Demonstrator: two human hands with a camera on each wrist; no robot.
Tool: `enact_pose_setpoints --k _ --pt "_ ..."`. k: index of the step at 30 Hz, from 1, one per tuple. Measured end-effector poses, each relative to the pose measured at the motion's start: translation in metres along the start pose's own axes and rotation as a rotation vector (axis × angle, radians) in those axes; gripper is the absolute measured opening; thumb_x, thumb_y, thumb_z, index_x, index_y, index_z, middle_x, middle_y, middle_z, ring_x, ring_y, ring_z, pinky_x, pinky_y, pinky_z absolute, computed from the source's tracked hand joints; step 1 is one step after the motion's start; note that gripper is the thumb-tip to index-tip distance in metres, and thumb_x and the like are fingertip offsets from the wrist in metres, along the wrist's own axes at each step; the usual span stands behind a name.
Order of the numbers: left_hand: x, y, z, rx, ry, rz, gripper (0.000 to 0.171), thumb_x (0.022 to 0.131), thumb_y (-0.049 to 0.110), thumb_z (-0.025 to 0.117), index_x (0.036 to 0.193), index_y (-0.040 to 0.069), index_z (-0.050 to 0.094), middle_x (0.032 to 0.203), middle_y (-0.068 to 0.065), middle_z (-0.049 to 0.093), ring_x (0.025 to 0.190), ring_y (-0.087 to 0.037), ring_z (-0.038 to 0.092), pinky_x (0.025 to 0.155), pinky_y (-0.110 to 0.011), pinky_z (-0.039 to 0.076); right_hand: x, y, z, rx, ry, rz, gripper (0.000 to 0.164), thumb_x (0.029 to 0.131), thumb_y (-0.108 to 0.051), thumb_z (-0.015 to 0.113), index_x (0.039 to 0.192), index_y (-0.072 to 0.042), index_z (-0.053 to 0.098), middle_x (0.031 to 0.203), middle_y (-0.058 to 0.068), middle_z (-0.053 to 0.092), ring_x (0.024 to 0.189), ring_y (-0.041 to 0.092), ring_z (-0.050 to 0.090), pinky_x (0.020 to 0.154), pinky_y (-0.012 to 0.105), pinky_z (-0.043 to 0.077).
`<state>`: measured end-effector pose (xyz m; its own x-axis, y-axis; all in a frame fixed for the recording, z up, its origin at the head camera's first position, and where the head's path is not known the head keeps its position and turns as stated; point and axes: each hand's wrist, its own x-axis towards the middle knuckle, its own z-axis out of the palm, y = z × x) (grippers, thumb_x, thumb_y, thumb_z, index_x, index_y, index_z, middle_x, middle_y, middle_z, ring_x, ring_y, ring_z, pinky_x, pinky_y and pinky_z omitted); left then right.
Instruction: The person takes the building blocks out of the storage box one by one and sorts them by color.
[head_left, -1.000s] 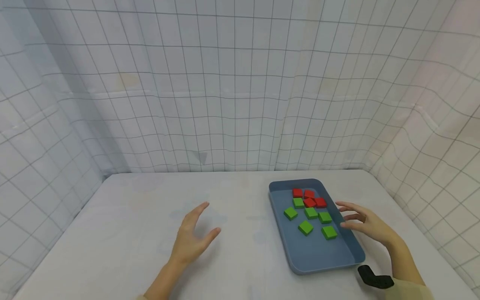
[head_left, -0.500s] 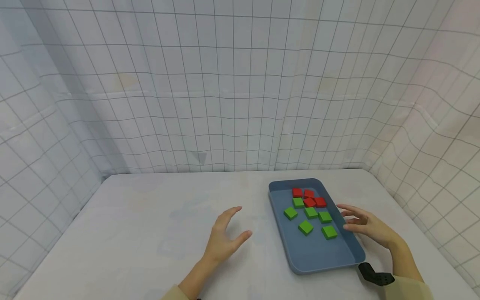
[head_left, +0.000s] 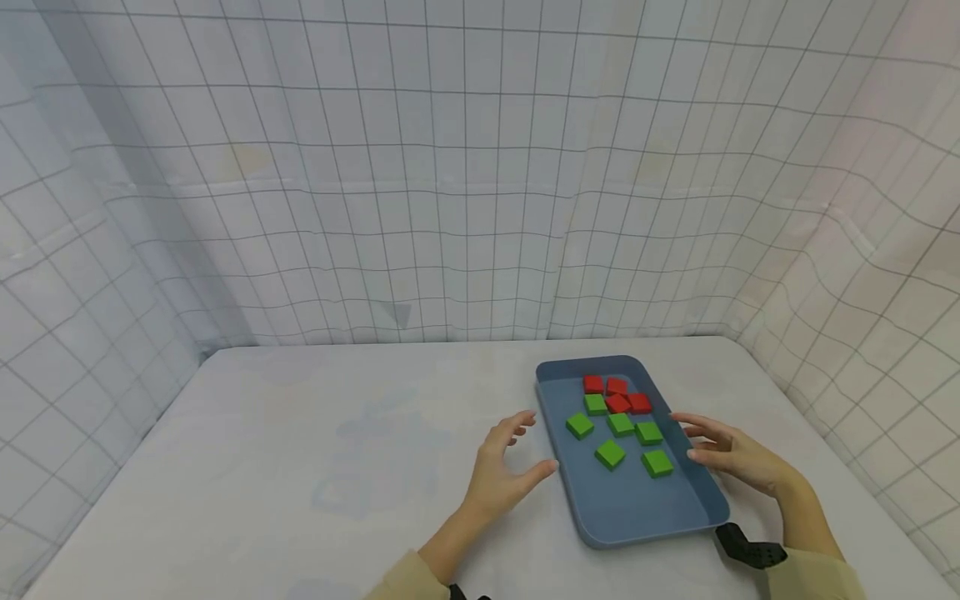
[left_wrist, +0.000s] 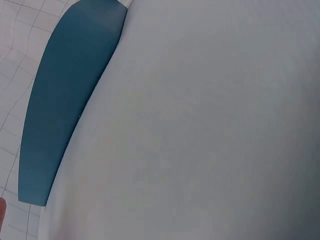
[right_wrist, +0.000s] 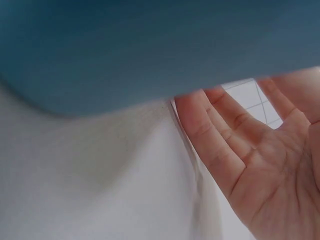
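A blue-grey tray [head_left: 637, 512] lies on the right half of the white table. In it are several green blocks [head_left: 611, 454] and, toward its far end, several red blocks [head_left: 593, 384]. My left hand [head_left: 501, 479] is just left of the tray, fingers and thumb spread apart, thumb tip close to the tray's left side. The left wrist view shows the tray's outer wall [left_wrist: 70, 95] and a sliver of fingertip [left_wrist: 2, 214]. At the tray's right side, my right hand [head_left: 742, 458] has its fingertips right at the rim; in the right wrist view the wall covers these fingertips [right_wrist: 192, 107].
White table [head_left: 337, 433] surface extends to the left of the tray. White grid-patterned curtains [head_left: 465, 183] hang behind the table and along both sides. A black band [head_left: 750, 550] sits on the right wrist.
My left hand has moved right across the table up to the tray's left side. My right hand has shifted slightly along the right rim. Tray and blocks stay in place.
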<state>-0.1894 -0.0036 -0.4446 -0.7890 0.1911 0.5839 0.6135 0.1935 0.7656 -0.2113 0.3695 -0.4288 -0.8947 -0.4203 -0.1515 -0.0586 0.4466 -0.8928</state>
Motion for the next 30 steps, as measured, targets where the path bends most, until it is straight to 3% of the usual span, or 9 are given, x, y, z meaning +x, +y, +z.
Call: enact_pose_setpoints --k 2,7,11,20,27,30 --pt "0.002 0.000 0.009 0.002 0.006 0.011 0.061 0.072 0.018 0.077 0.126 0.011 0.050 0.112 -0.010 0.059 0.095 -0.030 0.052 0.079 -0.040 0.044 0.000 0.000 0.000 -0.003 0.000 0.006 0.058 0.094 -0.014 0.050 0.145 -0.011 0.024 0.143 0.029 0.017 0.128 0.038 0.027 0.092 0.053 0.037" --pt "0.005 0.009 0.028 -0.017 0.021 -0.029 0.060 0.069 0.010 0.079 0.123 0.006 0.053 0.106 -0.010 0.063 0.090 -0.029 0.052 0.076 -0.036 0.044 0.000 0.001 0.000 -0.013 -0.001 0.015 0.058 0.094 -0.014 0.050 0.145 -0.011 0.024 0.143 0.029 0.018 0.126 0.032 0.031 0.092 0.053 0.037" --pt "0.008 0.021 0.040 -0.065 0.009 -0.058 0.057 0.069 0.006 0.078 0.120 0.002 0.054 0.104 -0.012 0.064 0.091 -0.031 0.053 0.078 -0.039 0.045 0.000 0.000 0.000 0.009 -0.007 0.006 0.058 0.094 -0.013 0.050 0.145 -0.010 0.023 0.143 0.030 0.017 0.127 0.048 0.021 0.091 0.055 0.037" --pt "0.013 0.025 0.065 -0.128 -0.018 -0.077 0.055 0.073 0.019 0.077 0.122 0.010 0.053 0.105 -0.006 0.066 0.096 -0.026 0.057 0.086 -0.036 0.045 0.000 0.000 0.000 0.005 -0.003 0.013 0.058 0.094 -0.014 0.050 0.145 -0.011 0.024 0.143 0.031 0.017 0.127 0.050 0.019 0.091 0.057 0.036" --pt "0.018 0.030 0.081 -0.082 0.006 -0.031 0.053 0.074 0.021 0.076 0.121 0.010 0.053 0.101 -0.005 0.065 0.089 -0.023 0.059 0.078 -0.031 0.047 0.000 0.001 0.000 -0.011 0.000 0.005 0.058 0.094 -0.014 0.050 0.145 -0.011 0.024 0.142 0.031 0.019 0.126 0.049 0.023 0.089 0.055 0.038" --pt "0.020 0.032 0.085 -0.058 0.003 -0.055 0.054 0.074 0.022 0.076 0.121 0.011 0.053 0.101 -0.002 0.064 0.088 -0.023 0.058 0.077 -0.029 0.048 0.001 0.001 0.000 -0.005 -0.005 0.012 0.058 0.094 -0.014 0.050 0.145 -0.013 0.024 0.143 0.031 0.018 0.126 0.050 0.022 0.089 0.056 0.038"
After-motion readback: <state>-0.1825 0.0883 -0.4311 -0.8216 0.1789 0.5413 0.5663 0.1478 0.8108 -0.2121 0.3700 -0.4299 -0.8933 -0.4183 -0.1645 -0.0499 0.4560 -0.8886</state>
